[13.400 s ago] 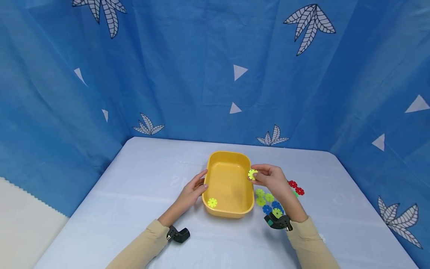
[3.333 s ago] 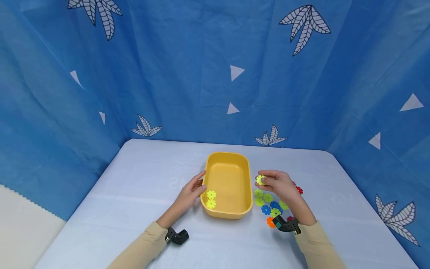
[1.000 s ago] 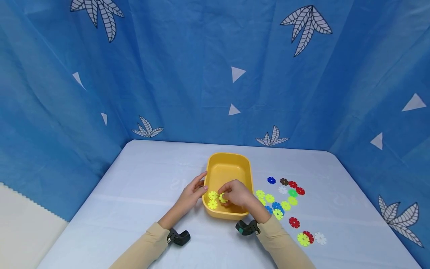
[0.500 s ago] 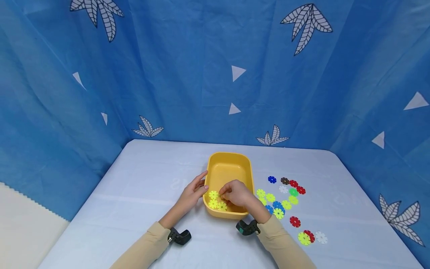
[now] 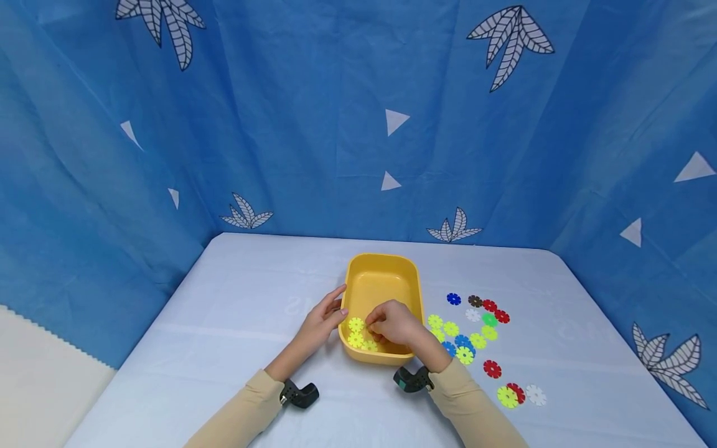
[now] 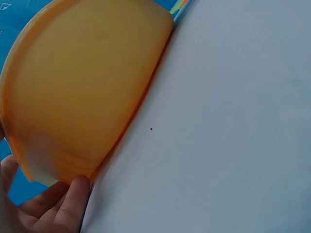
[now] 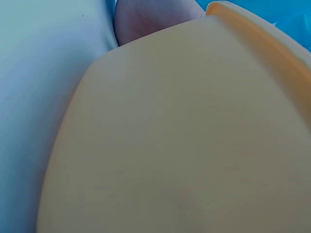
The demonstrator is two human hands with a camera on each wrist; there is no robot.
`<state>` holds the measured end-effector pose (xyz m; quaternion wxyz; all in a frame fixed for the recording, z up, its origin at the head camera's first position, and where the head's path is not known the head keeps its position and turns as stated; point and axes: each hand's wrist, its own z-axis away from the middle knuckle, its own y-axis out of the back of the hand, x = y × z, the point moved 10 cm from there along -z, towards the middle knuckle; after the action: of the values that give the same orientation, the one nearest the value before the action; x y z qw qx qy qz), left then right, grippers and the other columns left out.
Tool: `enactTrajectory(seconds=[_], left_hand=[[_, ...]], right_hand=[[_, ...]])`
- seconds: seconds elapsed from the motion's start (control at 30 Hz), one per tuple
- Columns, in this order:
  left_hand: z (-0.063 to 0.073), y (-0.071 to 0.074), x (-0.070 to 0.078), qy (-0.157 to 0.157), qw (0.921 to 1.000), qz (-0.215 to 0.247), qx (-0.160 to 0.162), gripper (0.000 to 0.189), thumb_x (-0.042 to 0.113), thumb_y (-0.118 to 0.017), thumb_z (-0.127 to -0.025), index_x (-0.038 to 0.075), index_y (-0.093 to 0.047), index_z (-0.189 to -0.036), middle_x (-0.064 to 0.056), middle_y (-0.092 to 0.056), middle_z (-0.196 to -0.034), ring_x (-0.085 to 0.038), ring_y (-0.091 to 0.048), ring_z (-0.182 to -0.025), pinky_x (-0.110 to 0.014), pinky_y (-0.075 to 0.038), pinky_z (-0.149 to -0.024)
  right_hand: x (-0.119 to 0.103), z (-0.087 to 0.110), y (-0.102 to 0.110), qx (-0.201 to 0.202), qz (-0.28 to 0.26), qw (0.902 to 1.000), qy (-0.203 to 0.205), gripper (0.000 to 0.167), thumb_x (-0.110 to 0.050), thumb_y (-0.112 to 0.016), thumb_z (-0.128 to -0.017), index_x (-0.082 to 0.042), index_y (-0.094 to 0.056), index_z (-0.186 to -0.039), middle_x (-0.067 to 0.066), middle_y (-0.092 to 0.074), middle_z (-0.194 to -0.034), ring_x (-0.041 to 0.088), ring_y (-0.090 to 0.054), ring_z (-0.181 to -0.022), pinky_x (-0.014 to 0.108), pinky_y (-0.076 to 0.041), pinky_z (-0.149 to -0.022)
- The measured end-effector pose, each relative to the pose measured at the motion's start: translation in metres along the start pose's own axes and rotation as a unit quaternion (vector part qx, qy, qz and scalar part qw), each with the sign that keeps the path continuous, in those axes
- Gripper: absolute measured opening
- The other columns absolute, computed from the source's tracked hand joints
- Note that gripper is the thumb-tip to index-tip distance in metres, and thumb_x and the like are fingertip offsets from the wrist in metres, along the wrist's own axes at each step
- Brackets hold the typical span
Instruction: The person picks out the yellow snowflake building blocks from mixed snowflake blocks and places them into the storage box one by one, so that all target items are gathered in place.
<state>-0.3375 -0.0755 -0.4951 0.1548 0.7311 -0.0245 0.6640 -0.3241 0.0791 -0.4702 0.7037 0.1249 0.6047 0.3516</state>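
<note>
My left hand [image 5: 316,320] rests against the left side of a yellow plastic bin [image 5: 381,262]; in the left wrist view the fingers [image 6: 73,201] touch its outer wall. My right hand [image 5: 394,322] is inside the bin, fingers curled down beside three yellow-green snowflake discs. One disc [image 5: 356,324] and another disc [image 5: 355,340] lie by the left wall. The third disc [image 5: 370,345] is partly covered by the right fingertips; whether they pinch it is hidden. In the right wrist view the bin's outer wall [image 7: 170,126] fills most of the picture.
Loose snowflake discs lie right of the bin on the white tabletop [image 5: 246,280]: yellow-green [image 5: 450,329], blue [image 5: 463,341], green [image 5: 490,319], red [image 5: 492,369], brown [image 5: 475,301] and white [image 5: 536,395] ones. A blue curtain [image 5: 336,124] hangs behind the table.
My right hand has come from beside the bin with a yellow-green disc and lowered into it. That disc now lies in the bin's near-left part with two others. The left hand has stayed at the bin.
</note>
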Motion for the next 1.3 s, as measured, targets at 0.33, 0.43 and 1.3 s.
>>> enactTrajectory(seconds=[0.33,0.43,1.3], left_hand=[[0.0009,-0.0001,0.0008,0.004,1.0000,-0.001,0.004,0.058,0.022,-0.060,-0.102,0.023,-0.041,-0.157,-0.020,-0.055,-0.148,-0.036,-0.058,-0.134,-0.043,-0.060,-0.099],[0.0005,-0.0005,0.0002,0.005,1.0000,-0.001,0.004,0.058,0.022,-0.060,-0.102,0.024,-0.041,-0.157,-0.020,-0.055,-0.148,-0.036,-0.058,-0.134,-0.043,-0.060,-0.099],[0.0005,-0.0014,0.0011,-0.002,1.0000,0.000,0.004,0.057,0.019,-0.059,-0.103,0.021,-0.041,-0.157,-0.022,-0.055,-0.147,-0.037,-0.057,-0.134,-0.044,-0.059,-0.100]], right_hand=[[-0.0007,0.0012,-0.0004,-0.001,-0.002,1.0000,-0.003,0.011,-0.005,-0.068,-0.095,-0.005,-0.076,-0.102,0.007,-0.066,-0.075,0.018,-0.058,-0.064,0.024,-0.053,-0.061],[-0.0007,0.0015,-0.0006,-0.001,0.000,1.0000,-0.002,0.011,-0.006,-0.068,-0.095,-0.004,-0.076,-0.103,0.007,-0.066,-0.076,0.018,-0.058,-0.065,0.024,-0.053,-0.061],[0.0028,-0.0022,-0.0024,-0.010,-0.001,0.9999,0.007,0.017,-0.011,-0.067,-0.097,-0.004,-0.075,-0.110,0.005,-0.067,-0.079,0.018,-0.059,-0.066,0.024,-0.053,-0.061]])
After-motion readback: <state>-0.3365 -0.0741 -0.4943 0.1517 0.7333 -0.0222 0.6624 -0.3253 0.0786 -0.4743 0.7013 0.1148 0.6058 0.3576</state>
